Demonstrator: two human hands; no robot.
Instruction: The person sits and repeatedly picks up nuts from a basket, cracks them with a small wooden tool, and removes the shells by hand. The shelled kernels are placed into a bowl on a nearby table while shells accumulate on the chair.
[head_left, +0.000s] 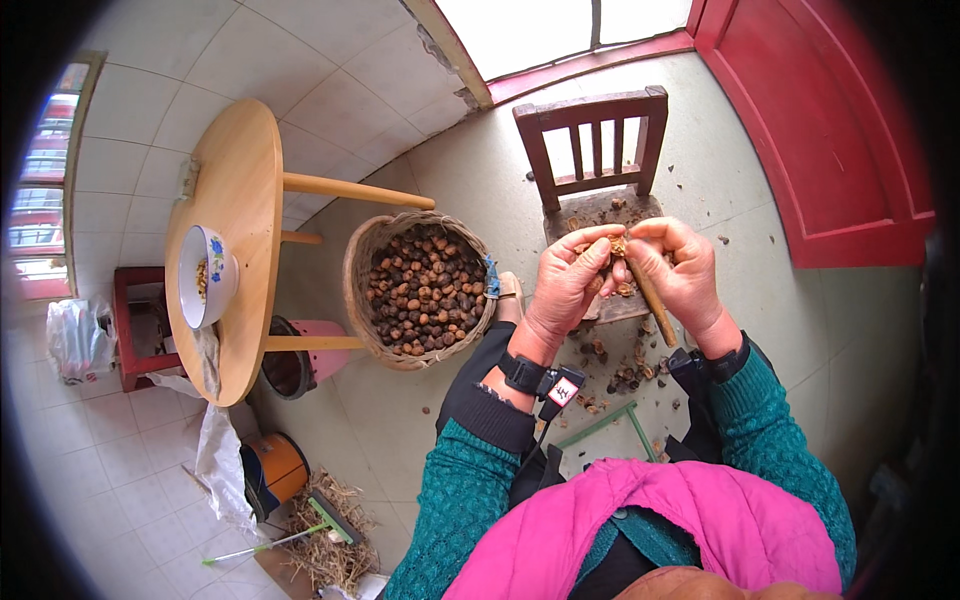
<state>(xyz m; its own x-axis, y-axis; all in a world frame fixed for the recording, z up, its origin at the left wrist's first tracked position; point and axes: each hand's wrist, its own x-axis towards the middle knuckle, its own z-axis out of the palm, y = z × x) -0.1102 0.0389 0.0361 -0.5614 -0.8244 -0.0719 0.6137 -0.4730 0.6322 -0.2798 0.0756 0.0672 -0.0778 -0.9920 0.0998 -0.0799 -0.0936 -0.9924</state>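
Observation:
Both hands meet over the seat of a small dark wooden chair (592, 146). Between thumb and fingers, my left hand (566, 281) grips a cracked walnut (617, 244); a rounder brown nut seems tucked under its fingers. My right hand (679, 274) touches the same cracked walnut with its fingertips and also holds a wooden stick (654, 304), which slants down towards me. Shell pieces lie on the chair seat. Left of the hands stands a woven basket (356, 300) full of walnuts. A white flowered bowl (225, 274) with nut pieces sits on the round table.
The round wooden table (251, 172) stands at the left, above a pink bin (322, 349). Shell debris (634, 371) lies on the floor below the chair. A green-framed stool (600, 424) is near my legs. A squeegee (330, 517) rests by straw. A red door (825, 127) is at the right.

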